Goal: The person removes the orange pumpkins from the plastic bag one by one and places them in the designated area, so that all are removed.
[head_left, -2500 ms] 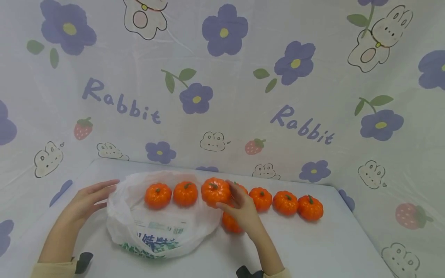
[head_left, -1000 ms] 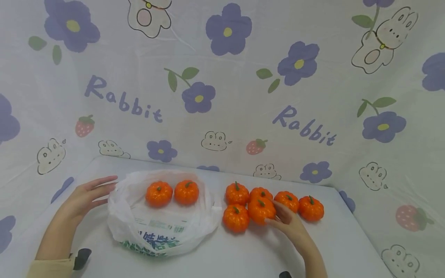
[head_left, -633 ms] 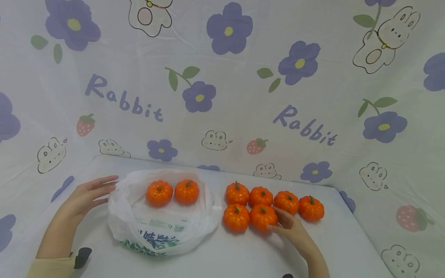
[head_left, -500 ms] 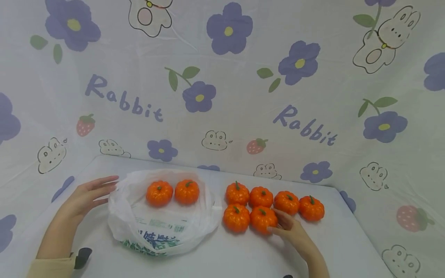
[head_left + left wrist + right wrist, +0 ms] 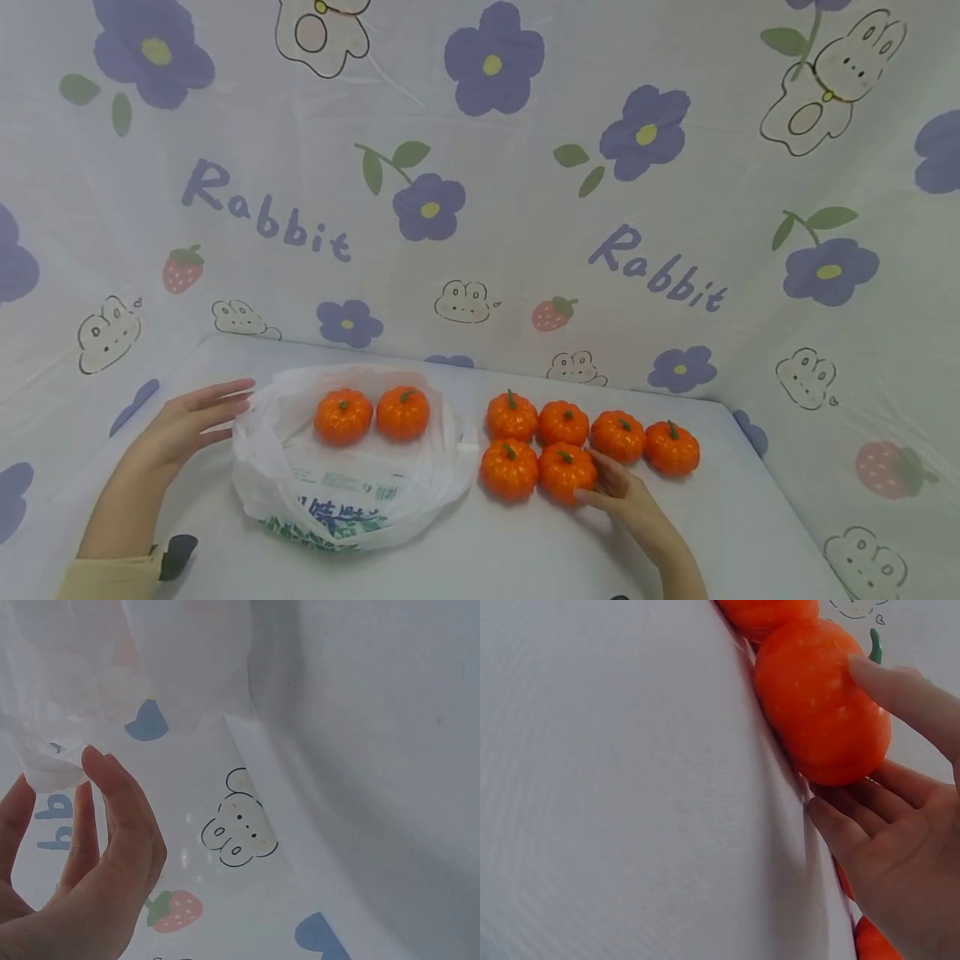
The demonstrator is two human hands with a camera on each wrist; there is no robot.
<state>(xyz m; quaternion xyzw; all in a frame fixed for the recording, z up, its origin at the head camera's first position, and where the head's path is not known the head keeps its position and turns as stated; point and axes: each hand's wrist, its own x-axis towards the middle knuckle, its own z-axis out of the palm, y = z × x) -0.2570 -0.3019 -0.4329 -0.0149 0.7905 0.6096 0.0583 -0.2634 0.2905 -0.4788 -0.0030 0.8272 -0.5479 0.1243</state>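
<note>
In the head view, my left hand (image 5: 177, 429) holds the left rim of a white plastic bag (image 5: 262, 471) that lies with its mouth wide. The left wrist view shows a fold of the bag (image 5: 56, 776) between the thumb and fingers. Two small orange toy pumpkins, a left one (image 5: 343, 417) and a right one (image 5: 403, 413), sit inside the bag. My right hand (image 5: 626, 498) grips the front-row pumpkin (image 5: 567, 472) from its right side. Seen from the right wrist, the thumb lies over this pumpkin (image 5: 821, 705) and the fingers reach along its side.
Behind the gripped pumpkin runs a row of several pumpkins, from one at the left (image 5: 512, 417) to one at the right (image 5: 671, 449). Another pumpkin (image 5: 509, 471) stands beside it. A printed rabbit-and-flower cloth (image 5: 480, 167) hangs behind the white table (image 5: 450, 575).
My right hand has carried a pumpkin rightward from the bag's right edge and set it down in the front row, where it stays within the grip. The left hand has kept the bag rim.
</note>
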